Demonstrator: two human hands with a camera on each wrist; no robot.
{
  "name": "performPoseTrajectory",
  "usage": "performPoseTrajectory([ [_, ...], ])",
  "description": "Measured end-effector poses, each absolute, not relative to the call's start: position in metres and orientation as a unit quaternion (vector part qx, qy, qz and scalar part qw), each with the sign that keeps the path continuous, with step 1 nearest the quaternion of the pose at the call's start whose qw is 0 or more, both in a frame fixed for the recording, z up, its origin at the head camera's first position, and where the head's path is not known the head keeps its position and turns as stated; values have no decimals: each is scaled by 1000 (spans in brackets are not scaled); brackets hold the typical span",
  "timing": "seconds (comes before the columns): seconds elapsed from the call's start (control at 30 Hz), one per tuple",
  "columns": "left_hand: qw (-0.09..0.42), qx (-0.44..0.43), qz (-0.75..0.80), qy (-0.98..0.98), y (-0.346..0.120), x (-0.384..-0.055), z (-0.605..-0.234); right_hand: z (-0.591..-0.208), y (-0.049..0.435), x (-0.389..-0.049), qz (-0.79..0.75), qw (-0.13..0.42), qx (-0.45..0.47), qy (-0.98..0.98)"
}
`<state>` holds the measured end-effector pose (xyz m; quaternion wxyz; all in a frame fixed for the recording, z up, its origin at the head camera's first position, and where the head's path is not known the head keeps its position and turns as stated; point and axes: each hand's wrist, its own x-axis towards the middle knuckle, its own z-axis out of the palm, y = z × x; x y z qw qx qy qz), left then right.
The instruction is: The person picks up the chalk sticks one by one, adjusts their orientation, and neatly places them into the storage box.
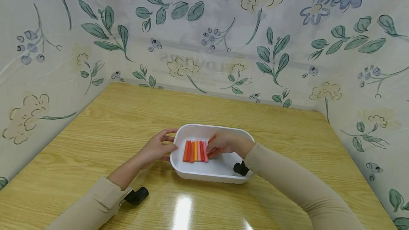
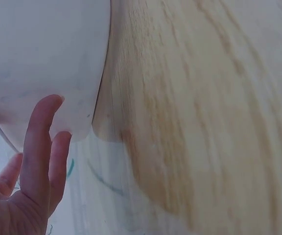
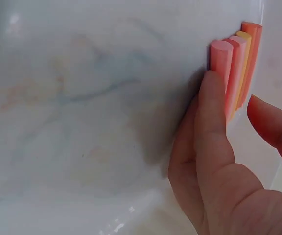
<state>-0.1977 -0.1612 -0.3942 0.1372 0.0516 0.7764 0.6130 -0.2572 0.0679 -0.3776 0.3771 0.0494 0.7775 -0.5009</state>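
Several chalk sticks [image 1: 195,151] in orange, red, yellow and pink lie side by side in a white tray [image 1: 212,177]. My right hand [image 1: 222,143] reaches into the tray from the right. In the right wrist view, its straight fingers lie along the outermost pink chalk stick [image 3: 221,56], while the thumb [image 3: 273,120] stands apart across the row. My left hand [image 1: 156,146] is at the tray's left end, thumb by the rim and other fingers spread around the outside. Two left fingers [image 2: 35,147] rest near the outer wall in the left wrist view.
The tray stands on a wood-grain table [image 1: 127,116]. A floral-patterned sheet [image 1: 211,17] rises behind the table and along both sides. Black wrist-worn devices show at the left cuff [image 1: 112,191] and the right cuff [image 1: 255,155].
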Motion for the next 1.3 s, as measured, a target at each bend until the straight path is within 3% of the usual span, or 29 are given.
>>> performPoseTrajectory([
  [0.77, 139, 39, 606, 782, -159, -197, -391, -338, 90, -250, -564, 375, -15, 735],
  [1.3, 142, 39, 612, 777, -159, -198, -393, -327, 153, -229, -592, 359, -34, 720],
])
